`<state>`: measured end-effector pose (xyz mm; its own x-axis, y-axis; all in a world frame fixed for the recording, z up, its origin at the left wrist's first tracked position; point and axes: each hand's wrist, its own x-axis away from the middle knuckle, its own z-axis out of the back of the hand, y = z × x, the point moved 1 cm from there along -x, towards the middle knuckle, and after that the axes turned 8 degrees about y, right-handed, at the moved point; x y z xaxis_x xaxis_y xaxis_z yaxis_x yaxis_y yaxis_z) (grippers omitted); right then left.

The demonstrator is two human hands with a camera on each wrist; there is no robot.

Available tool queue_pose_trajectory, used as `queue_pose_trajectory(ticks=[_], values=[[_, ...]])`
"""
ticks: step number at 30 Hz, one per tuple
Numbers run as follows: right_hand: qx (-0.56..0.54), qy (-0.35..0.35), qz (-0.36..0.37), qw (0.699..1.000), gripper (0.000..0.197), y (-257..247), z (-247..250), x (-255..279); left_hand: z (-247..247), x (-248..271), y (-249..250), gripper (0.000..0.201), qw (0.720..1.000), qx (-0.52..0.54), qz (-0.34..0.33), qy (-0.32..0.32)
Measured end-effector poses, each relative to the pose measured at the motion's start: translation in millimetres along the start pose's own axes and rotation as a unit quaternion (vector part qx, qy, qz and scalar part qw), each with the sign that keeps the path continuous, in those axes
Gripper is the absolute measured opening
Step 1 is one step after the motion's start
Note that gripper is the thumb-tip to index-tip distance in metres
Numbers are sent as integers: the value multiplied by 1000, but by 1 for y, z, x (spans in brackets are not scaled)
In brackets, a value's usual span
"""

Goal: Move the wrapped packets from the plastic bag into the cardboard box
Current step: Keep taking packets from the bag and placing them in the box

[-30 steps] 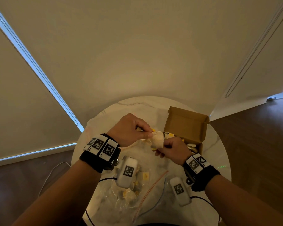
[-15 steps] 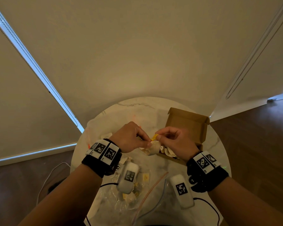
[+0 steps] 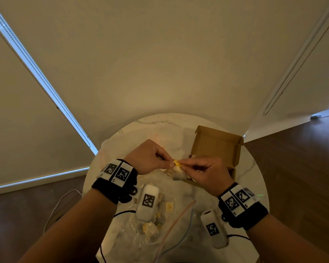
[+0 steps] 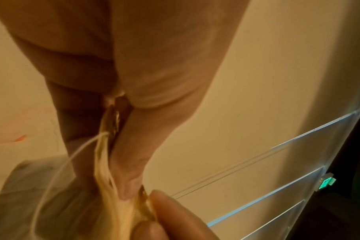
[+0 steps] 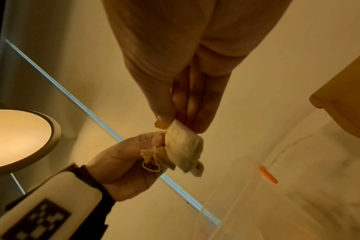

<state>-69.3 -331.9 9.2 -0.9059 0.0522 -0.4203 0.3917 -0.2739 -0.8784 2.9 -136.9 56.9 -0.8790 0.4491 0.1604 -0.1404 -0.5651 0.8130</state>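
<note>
Fingertips of both hands meet over the table (image 3: pixel 154 120), pinching one packet (image 3: pixel 178 172) between them. Left hand (image 3: pixel 150 157) nips it with thumb and forefinger; from the right wrist view a loop of thin string (image 5: pixel 152 165) hangs below those fingers. Right hand (image 3: pixel 205 173) pinches the top of the same packet, a pale crumpled pouch (image 5: pixel 184 149) with a small yellow tag (image 3: pixel 177 163) showing at the grip. The packet is held in the air just in front of the box (image 3: pixel 217 147), near its front left corner, not inside it.

The box stands open on the right of the round marble table, its lid flap raised at the back. The right hand covers most of the opening, so what lies inside cannot be told.

The bag (image 3: pixel 152 230), clear plastic, lies flat on the table nearer the person, below the forearms, with more packets (image 3: pixel 149 227) in it. Its zip strip (image 3: pixel 179 221) runs slantwise beside them. White camera units on both wrists hang over the bag and hide part of it; dark cables trail from them across the table edge.

A pale blind hangs behind the table, and wooden floor shows on either side.
</note>
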Motion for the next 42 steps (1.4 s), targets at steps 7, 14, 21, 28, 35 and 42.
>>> queue_pose_trajectory(ticks=[7,14,21,28,35,42], values=[[-30,16,-95,995,16,-1,-2,-6,-1,0,-2,7,999,24,-7,20],[-26,11,-155,988,23,3,-3,-9,-5,6,-4,13,996,75,-24,39],[19,-9,-129,991,21,-2,-7,-14,-5,3,-1,38,998,52,-15,26],[62,-2,-126,990,13,2,-4,-17,-8,0,1,38,996,79,-10,42],[74,37,-200,976,15,23,43,-31,-15,-7,-9,37,991,99,-17,87],[280,-13,-249,927,13,93,97,-38,-24,-17,-25,30,990,83,1,113]])
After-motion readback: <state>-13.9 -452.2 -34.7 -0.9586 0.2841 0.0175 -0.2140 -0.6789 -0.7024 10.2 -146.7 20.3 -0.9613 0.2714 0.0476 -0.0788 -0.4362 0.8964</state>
